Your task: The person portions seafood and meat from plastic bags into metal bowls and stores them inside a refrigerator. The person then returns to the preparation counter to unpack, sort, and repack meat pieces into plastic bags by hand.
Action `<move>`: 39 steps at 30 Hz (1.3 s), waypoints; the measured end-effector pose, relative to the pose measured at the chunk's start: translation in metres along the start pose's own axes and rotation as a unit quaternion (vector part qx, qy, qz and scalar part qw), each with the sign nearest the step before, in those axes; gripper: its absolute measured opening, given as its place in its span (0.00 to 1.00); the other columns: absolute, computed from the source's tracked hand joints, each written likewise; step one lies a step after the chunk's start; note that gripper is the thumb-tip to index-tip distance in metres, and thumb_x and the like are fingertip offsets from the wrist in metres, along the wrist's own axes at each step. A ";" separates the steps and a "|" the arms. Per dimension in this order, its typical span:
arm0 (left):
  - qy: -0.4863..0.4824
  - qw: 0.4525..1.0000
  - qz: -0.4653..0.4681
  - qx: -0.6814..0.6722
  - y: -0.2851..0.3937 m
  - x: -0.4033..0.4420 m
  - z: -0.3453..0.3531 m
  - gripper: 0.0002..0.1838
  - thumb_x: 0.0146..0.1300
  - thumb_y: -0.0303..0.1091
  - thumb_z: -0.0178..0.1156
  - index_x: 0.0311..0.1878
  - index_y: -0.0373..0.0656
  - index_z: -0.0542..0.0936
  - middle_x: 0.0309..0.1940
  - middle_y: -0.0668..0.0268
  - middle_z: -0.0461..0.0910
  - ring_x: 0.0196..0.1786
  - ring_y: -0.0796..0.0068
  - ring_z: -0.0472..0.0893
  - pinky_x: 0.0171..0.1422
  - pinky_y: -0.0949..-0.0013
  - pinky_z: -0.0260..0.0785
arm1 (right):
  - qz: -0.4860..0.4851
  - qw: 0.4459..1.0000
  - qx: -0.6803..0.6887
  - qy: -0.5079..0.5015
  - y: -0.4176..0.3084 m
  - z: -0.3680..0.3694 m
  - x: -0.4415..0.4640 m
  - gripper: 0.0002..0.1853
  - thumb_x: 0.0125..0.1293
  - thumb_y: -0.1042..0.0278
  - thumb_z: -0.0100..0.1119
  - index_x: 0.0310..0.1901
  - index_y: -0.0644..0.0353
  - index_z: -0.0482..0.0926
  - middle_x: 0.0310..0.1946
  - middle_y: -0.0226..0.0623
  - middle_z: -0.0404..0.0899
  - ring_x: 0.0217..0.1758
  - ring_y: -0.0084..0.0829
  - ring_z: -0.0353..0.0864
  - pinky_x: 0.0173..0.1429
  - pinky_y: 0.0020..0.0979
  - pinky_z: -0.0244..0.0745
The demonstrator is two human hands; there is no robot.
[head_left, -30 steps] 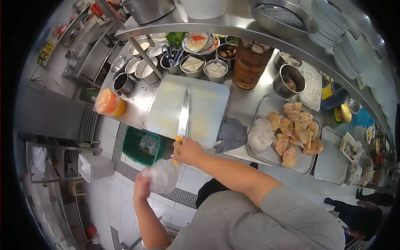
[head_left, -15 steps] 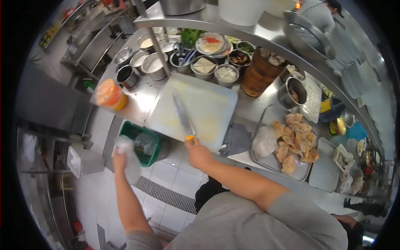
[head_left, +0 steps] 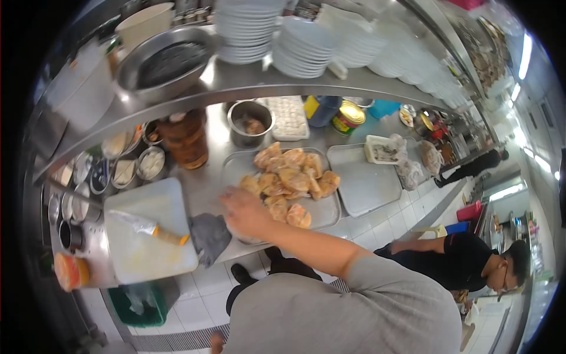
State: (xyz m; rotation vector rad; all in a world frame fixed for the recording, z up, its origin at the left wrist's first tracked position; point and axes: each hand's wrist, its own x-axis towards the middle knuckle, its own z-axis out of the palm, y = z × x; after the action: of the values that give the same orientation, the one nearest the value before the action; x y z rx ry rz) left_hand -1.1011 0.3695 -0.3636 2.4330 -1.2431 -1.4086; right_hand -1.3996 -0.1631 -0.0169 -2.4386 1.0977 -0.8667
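My right hand (head_left: 244,213) is over the left edge of a metal tray (head_left: 335,213) of raw chicken pieces (head_left: 289,177). Motion blurs its fingers, and a pale patch like clear plastic shows under the wrist. A knife (head_left: 147,226) with a yellow-orange handle lies on the white cutting board (head_left: 150,259), touched by neither hand. Between board and tray sits a crumpled grey cloth (head_left: 209,237). Only a bit of my left hand (head_left: 217,341) appears at the bottom edge, low beside my body, its fingers mostly hidden.
Below the counter stands a green bin (head_left: 144,312) with clear plastic inside. A second metal tray (head_left: 365,194) is right of the chicken. Overhead, a steel shelf (head_left: 236,88) carries stacked plates (head_left: 303,47). A person in black (head_left: 466,259) is at the right.
My view has swung right. The knife has left my right hand and rests on the board, and that hand has moved to the chicken tray. My left hand has dropped from the bin.
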 end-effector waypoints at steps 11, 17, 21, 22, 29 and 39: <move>-0.016 0.999 0.037 0.021 0.129 0.025 -0.040 0.15 0.68 0.39 0.57 0.50 0.39 0.81 0.41 0.57 0.83 0.47 0.60 0.82 0.51 0.52 0.74 | 0.483 0.746 0.117 0.443 0.491 -0.233 -0.223 0.29 0.62 0.63 0.65 0.64 0.60 0.73 0.41 0.37 0.80 0.38 0.34 0.79 0.37 0.37 0.75; 0.244 0.854 -0.137 -0.438 0.256 0.044 -0.121 0.15 0.66 0.35 0.61 0.50 0.36 0.79 0.33 0.67 0.80 0.37 0.68 0.80 0.42 0.64 0.73 | 0.618 0.563 0.246 0.490 0.481 -0.328 -0.218 0.29 0.63 0.56 0.67 0.61 0.61 0.72 0.40 0.39 0.79 0.36 0.35 0.78 0.38 0.41 0.77; 0.182 0.941 0.019 -0.283 0.312 0.079 -0.125 0.14 0.64 0.31 0.63 0.50 0.34 0.79 0.35 0.67 0.79 0.35 0.73 0.77 0.40 0.70 0.69 | 0.576 0.553 0.422 0.428 0.517 -0.314 -0.224 0.21 0.68 0.60 0.62 0.58 0.62 0.75 0.45 0.45 0.82 0.39 0.39 0.84 0.40 0.46 0.83; 0.163 0.964 0.063 -0.200 0.327 0.081 -0.114 0.14 0.65 0.32 0.63 0.51 0.35 0.78 0.35 0.66 0.79 0.36 0.74 0.78 0.39 0.69 0.69 | 0.576 0.550 0.424 0.431 0.523 -0.310 -0.222 0.21 0.68 0.60 0.62 0.58 0.62 0.75 0.45 0.45 0.82 0.39 0.39 0.84 0.40 0.46 0.83; -0.023 0.993 -0.027 -0.109 0.312 0.100 -0.032 0.23 0.71 0.36 0.62 0.66 0.40 0.75 0.48 0.60 0.85 0.45 0.64 0.83 0.53 0.62 0.75 | 0.550 0.629 0.349 0.425 0.522 -0.295 -0.233 0.20 0.67 0.71 0.57 0.60 0.66 0.75 0.44 0.46 0.84 0.39 0.41 0.88 0.32 0.42 0.86; -0.086 0.986 0.101 0.099 0.375 0.036 0.009 0.23 0.63 0.46 0.67 0.50 0.33 0.86 0.47 0.44 0.87 0.54 0.48 0.86 0.60 0.57 0.76 | 0.593 0.722 0.212 0.287 0.448 -0.312 -0.264 0.27 0.62 0.62 0.69 0.61 0.65 0.77 0.45 0.44 0.84 0.40 0.33 0.86 0.34 0.34 0.83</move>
State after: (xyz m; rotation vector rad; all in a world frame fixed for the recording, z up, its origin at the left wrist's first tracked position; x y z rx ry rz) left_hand -1.3267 0.0963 -0.2348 2.2572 -1.6917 -1.5293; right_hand -1.9884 -0.2683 -0.1147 -0.6852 1.9697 -1.1539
